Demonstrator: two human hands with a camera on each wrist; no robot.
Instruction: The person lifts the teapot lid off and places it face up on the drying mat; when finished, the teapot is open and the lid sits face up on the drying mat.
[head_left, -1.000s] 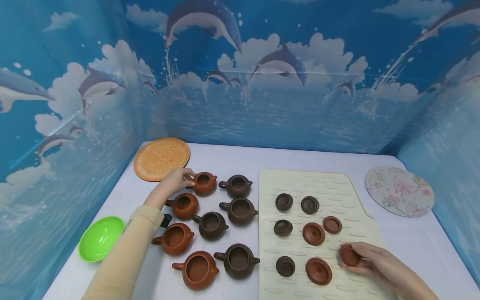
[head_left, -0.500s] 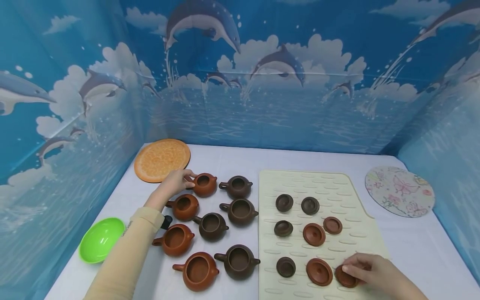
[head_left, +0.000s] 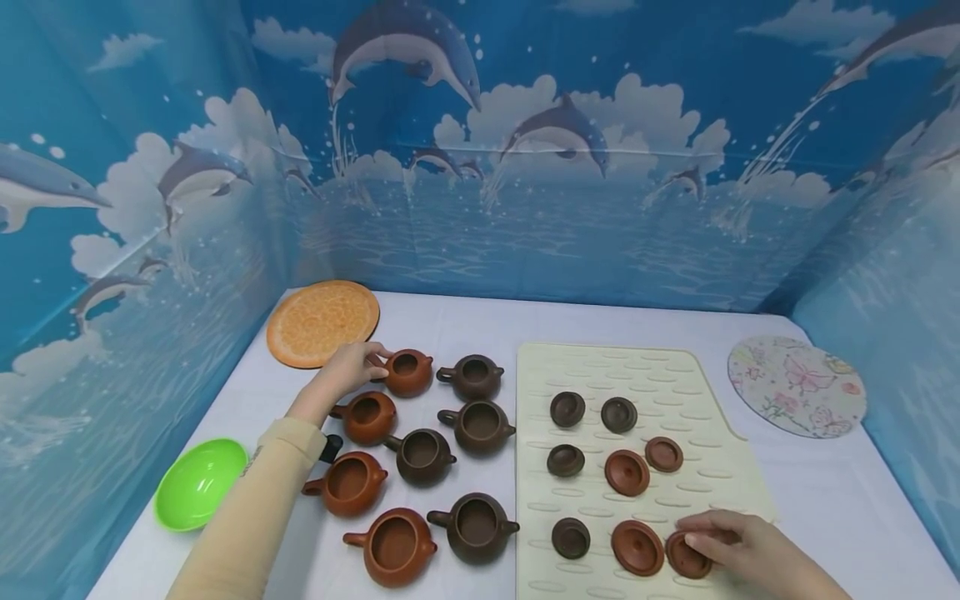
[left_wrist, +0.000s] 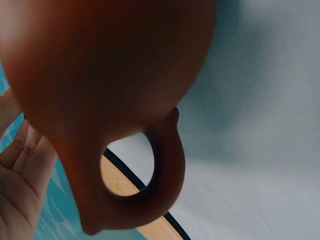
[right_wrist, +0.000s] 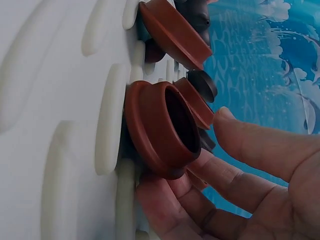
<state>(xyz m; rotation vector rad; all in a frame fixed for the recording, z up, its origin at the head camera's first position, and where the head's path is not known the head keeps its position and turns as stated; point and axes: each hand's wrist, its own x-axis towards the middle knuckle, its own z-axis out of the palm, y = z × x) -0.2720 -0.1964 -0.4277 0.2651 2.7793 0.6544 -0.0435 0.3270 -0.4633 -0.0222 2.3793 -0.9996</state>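
Observation:
My left hand (head_left: 347, 372) grips the handle side of the farthest reddish-brown teapot (head_left: 412, 386), which stands lidless on the white tabletop. In the left wrist view a lidless-looking pot's underside and loop handle, a reddish teapot (left_wrist: 120, 75), fill the foreground and hide most of the fingers. My right hand (head_left: 738, 552) is beside a small reddish-brown teapot lid (head_left: 688, 556) lying on the cream mat (head_left: 720, 492). In the right wrist view the thumb (right_wrist: 255, 145) stands apart from that lid, whose hollow rim faces up, while the other fingers are right at its edge.
Several reddish and dark brown teapots, such as a dark one (head_left: 480, 546), stand on the left. Other lids, including a larger reddish lid (head_left: 637, 547), lie on the mat. A green bowl (head_left: 168, 500), a pizza-patterned round mat (head_left: 322, 323) and a floral round board (head_left: 795, 386) lie around.
My right hand has brought the small reddish lid down and leftward onto the mat beside the larger lid, and its thumb has come away. My left hand stays at the far teapot.

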